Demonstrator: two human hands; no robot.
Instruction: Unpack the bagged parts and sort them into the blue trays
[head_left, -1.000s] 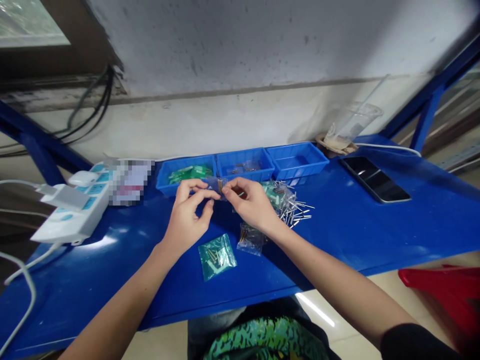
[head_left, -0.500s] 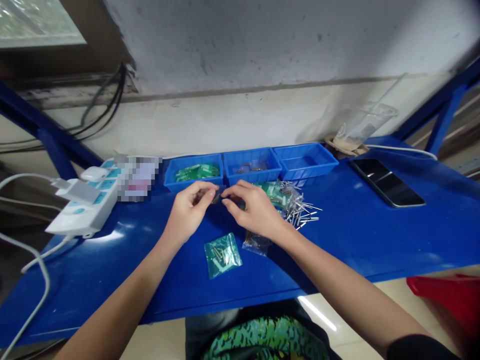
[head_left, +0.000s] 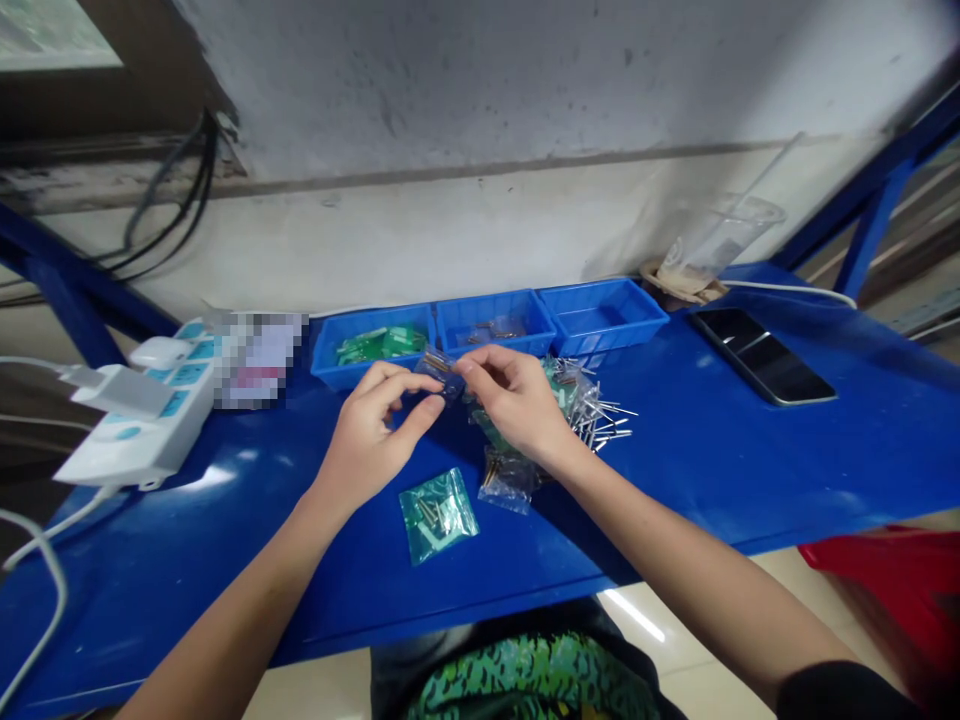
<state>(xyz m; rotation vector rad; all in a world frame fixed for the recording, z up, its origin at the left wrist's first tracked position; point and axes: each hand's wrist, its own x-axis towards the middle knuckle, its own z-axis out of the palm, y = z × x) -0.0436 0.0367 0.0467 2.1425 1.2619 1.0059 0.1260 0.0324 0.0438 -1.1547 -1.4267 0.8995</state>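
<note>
Between my two hands is a small clear plastic bag (head_left: 444, 378) with brass-coloured pins or screws inside, held above the table. My left hand (head_left: 382, 420) pinches its left lower side between thumb and fingers. My right hand (head_left: 514, 400) grips the bag's right upper edge with thumb and forefinger. Below them a green plastic bag (head_left: 439, 515) with several metal pieces and a white strip lies flat. Another clear bag (head_left: 506, 482) of brass-coloured pieces rests under my right wrist. Beside my right hand is a pile of silver metal rods (head_left: 600, 420) and green bags, partly hidden.
Three blue bins stand along the wall: one with green bags (head_left: 319, 365), one with clear bags (head_left: 551, 335), and a right-hand bin (head_left: 600, 345). A power strip (head_left: 142, 440) with plugs and cables sits left. A phone (head_left: 761, 355) and a plastic cup (head_left: 720, 245) are right.
The small clear bag has turned and tilted between my fingers. My right hand came slightly off it half a second ago and now pinches it again; my left hand keeps its hold.
</note>
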